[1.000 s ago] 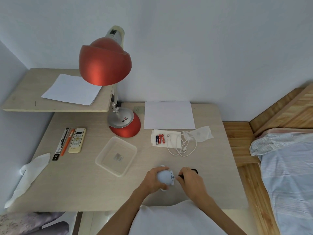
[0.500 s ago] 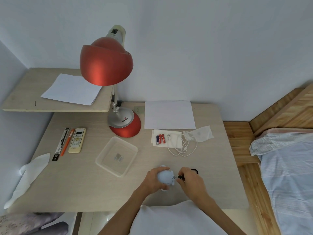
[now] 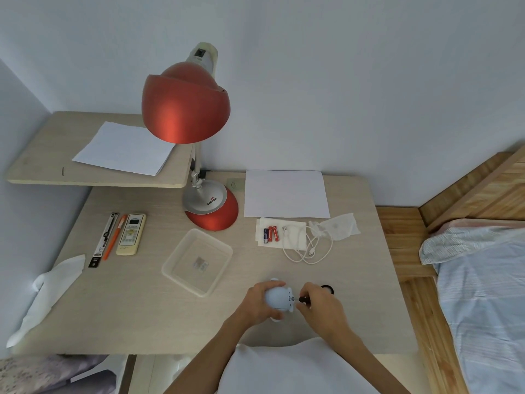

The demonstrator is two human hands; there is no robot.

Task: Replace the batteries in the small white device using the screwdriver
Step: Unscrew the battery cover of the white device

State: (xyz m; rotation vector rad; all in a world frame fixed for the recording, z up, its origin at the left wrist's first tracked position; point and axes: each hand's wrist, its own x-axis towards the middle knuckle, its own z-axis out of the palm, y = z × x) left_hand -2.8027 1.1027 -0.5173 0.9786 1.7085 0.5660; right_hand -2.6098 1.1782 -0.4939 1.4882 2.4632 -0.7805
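The small white device point(image 3: 277, 297), round and pale, sits near the desk's front edge, gripped from the left by my left hand point(image 3: 257, 304). My right hand point(image 3: 321, 308) pinches a small dark screwdriver point(image 3: 302, 299) whose tip touches the device's right side. A dark ring-shaped part point(image 3: 328, 288) shows just behind my right hand. Three batteries point(image 3: 271, 234), one blue and two red, lie on a white tissue farther back.
A clear plastic tray point(image 3: 197, 261) lies left of my hands. A red desk lamp point(image 3: 211, 206), white cable point(image 3: 308, 247), paper sheet point(image 3: 285, 193), remote point(image 3: 131, 234), pens point(image 3: 113, 237) and a cloth point(image 3: 48, 291) share the desk point(image 3: 142, 314). A bed point(image 3: 483, 280) stands right.
Both hands stay on the device and screwdriver in the same spot; my right hand's fingers have shifted slightly around the screwdriver.
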